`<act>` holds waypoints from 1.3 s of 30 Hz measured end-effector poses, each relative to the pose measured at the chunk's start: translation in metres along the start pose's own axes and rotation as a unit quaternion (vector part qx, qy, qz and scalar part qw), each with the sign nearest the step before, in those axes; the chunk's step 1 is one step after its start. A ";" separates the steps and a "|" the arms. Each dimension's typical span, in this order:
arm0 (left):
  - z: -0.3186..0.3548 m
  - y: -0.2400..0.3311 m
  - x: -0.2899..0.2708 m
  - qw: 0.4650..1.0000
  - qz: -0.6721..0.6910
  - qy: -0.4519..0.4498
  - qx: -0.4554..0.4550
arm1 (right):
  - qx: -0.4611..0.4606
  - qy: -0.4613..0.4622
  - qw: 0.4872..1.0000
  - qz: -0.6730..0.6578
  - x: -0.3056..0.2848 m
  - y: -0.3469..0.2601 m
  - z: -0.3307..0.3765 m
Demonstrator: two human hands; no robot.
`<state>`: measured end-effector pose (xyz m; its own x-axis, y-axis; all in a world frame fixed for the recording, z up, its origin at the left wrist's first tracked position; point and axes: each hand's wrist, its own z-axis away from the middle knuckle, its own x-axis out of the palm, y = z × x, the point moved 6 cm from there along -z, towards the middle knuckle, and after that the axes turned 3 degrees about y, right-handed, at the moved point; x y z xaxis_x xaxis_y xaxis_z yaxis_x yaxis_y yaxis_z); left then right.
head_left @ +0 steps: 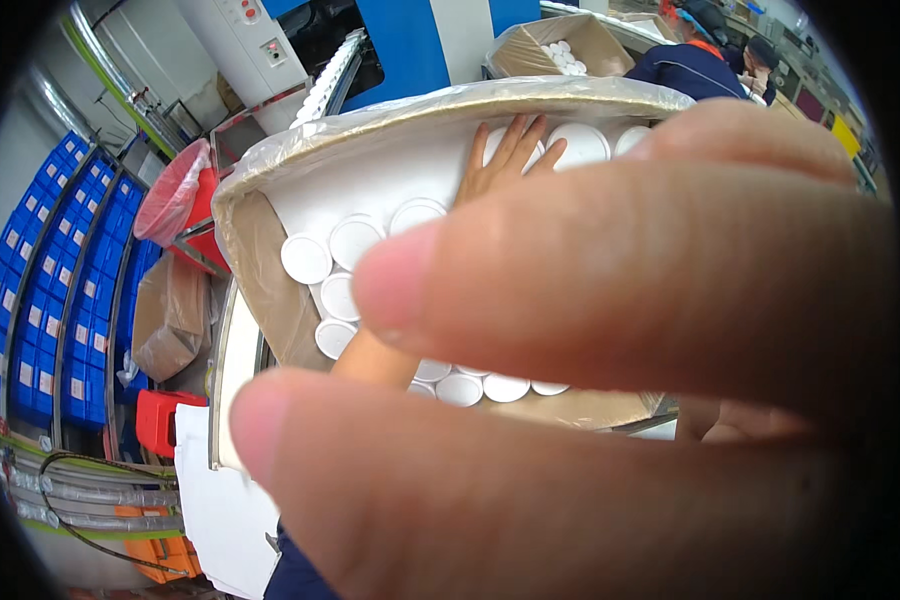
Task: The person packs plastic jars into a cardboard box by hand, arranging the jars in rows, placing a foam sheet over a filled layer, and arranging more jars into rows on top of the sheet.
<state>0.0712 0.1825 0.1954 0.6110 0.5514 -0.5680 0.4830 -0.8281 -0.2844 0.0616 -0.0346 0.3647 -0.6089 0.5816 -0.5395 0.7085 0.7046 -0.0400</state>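
Note:
A large cardboard box point(253, 235) lined with clear plastic stands before me, with many round white lids point(357, 242) in it. A white sheet point(330, 185) lies along its far inner side. My left hand point(505, 160) reaches across to the far part of the box, its fingers spread over white lids there. Close to the camera, my right hand point(610, 280) looms large and covers much of the box's middle and right. Its fingers are apart, and nothing shows in the gap between them. Part of my left forearm point(378, 360) is hidden behind it.
Blue bins point(70, 290) fill a rack at left, near a red bin with a pink liner point(175, 195). Beyond the box are a blue and white machine point(400, 50), another carton point(520, 50) holding white pieces, and a person in dark blue point(690, 70).

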 end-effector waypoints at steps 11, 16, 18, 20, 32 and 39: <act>0.102 -0.052 -0.145 0.969 0.215 0.094 -0.077 | 0.018 -0.156 0.981 -0.115 0.025 -0.028 -0.029; 0.213 -0.169 -0.251 0.893 0.109 0.317 -0.299 | -0.036 -0.202 0.965 -0.164 0.040 -0.062 -0.047; 0.265 -0.231 -0.262 0.856 0.076 0.267 -0.436 | -0.050 -0.196 0.964 -0.170 0.048 -0.065 -0.053; 0.313 -0.282 -0.251 0.869 -0.041 0.104 -0.483 | -0.078 -0.132 0.978 -0.144 0.064 -0.064 -0.045; 0.313 -0.395 -0.075 0.866 -0.120 -0.161 -0.459 | -0.111 -0.133 0.919 -0.353 0.247 -0.058 0.048; 0.292 -0.436 0.010 0.833 -0.100 -0.280 -0.468 | 0.063 -0.238 0.895 -0.371 0.289 -0.040 0.091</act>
<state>-0.3160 0.5201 0.0882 0.1989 0.3186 -0.9268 0.9768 -0.1409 0.1612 -0.1102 0.0686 0.1334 -0.7289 -0.2883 -0.6209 0.2241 0.7566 -0.6143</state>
